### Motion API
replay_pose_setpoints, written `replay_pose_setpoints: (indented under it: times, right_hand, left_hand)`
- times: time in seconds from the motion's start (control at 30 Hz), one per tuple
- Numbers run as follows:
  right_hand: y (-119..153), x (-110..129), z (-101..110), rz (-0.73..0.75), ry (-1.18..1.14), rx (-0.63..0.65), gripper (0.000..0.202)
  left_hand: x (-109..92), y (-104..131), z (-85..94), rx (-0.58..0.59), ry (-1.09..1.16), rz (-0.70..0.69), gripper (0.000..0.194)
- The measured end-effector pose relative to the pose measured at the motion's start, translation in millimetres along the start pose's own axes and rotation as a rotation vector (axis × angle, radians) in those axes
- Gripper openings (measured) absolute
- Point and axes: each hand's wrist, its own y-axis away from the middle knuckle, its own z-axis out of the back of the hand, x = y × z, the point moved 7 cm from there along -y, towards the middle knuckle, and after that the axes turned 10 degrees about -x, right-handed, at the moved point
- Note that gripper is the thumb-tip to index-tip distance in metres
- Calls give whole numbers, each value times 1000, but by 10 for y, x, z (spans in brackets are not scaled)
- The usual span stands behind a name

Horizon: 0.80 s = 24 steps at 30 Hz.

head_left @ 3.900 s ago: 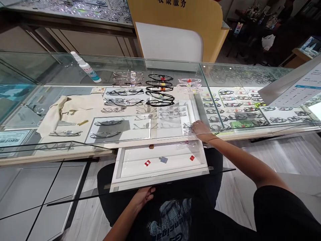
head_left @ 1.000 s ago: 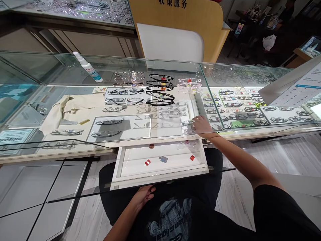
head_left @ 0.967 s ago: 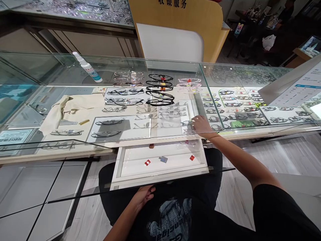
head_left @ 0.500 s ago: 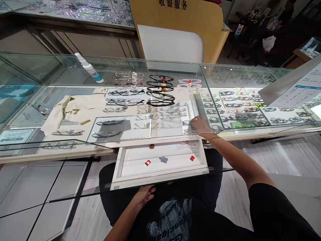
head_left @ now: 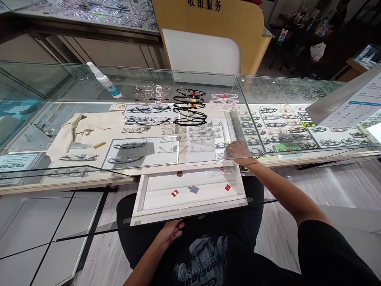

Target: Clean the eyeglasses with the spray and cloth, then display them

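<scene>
Countertop (head_left: 198, 159) — right hand (head_left: 238, 151) by eyeglasses (head_left: 220, 145)

The glass of the bench (head_left: 190, 168) has open room along its near edge, left of the thin-rimmed glasses (head_left: 220, 145) just beside the right hand (head_left: 238, 151). Farther back, the black glasses (head_left: 190, 122) and pink glasses (head_left: 224, 102) bar the way, with the paper sign (head_left: 349, 103) to the right. The pulled-out drawer (head_left: 162, 202) blocks the left hand (head_left: 172, 231) from the bench.

Pale floor (head_left: 336, 182), yellow counter (head_left: 205, 20)
</scene>
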Motion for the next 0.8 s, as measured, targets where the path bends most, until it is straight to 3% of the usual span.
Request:
replay_pose_setpoints:
  times: [0.27,0.43,0.67,0.73,0.8]
  right_hand:
    - [-12,-28,-38,-5,7,-21,34]
    - [15,26,59,-27,-3,0,35]
    - [250,413,389,11,-175,146,30]
    - [460,580,560,88,-316,233,31]
    - [751,758,838,221,-588,351,26]
  left_hand:
    - [-44,57,-26,24,-33,0,71]
    - [-69,78,-24,18,-54,-16,70]
    - [-66,143,-72,-20,-186,-21,76]
    - [-150,304,-115,-18,-395,-91,78]
    - [-326,623,-224,113,-674,-249,75]
